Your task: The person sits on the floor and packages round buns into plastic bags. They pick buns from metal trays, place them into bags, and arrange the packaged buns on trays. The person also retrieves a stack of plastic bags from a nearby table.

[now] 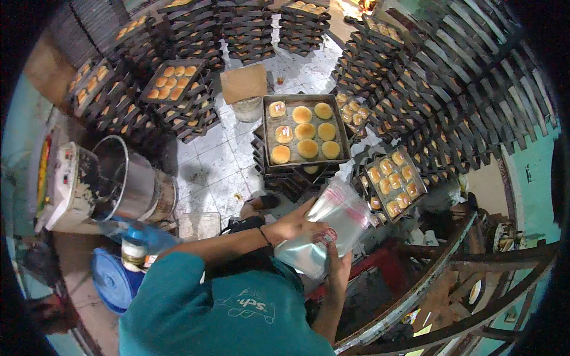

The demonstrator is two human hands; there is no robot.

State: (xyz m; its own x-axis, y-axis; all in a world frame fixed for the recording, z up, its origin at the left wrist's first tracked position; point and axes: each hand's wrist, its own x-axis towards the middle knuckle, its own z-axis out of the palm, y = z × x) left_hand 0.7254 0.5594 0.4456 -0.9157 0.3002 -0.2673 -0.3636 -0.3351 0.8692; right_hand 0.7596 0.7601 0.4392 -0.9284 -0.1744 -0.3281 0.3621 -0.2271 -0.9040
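A stack of clear plastic bags [343, 218] with red print lies across my lap. My left hand [291, 227] rests on the upper left part of the bags, fingers over them. My right hand [336, 258] grips their lower right edge, its thumb near a red printed mark. Beyond the bags, a square metal tray [345, 133] tops a stack of trays and holds several round golden buns [305, 131]. Two buns in its left column, including the bun at the upper left corner [277, 109], are in clear wrapping with printed marks.
Wrapped buns fill a tray [369, 178] at the right. Tall stacks of bun trays [247, 40] surround the tiled floor [213, 160]. A cardboard sheet [243, 83] covers a bucket. Left stand a large metal bowl [140, 178] and a blue lid [111, 280]; a metal frame [414, 285] curves at lower right.
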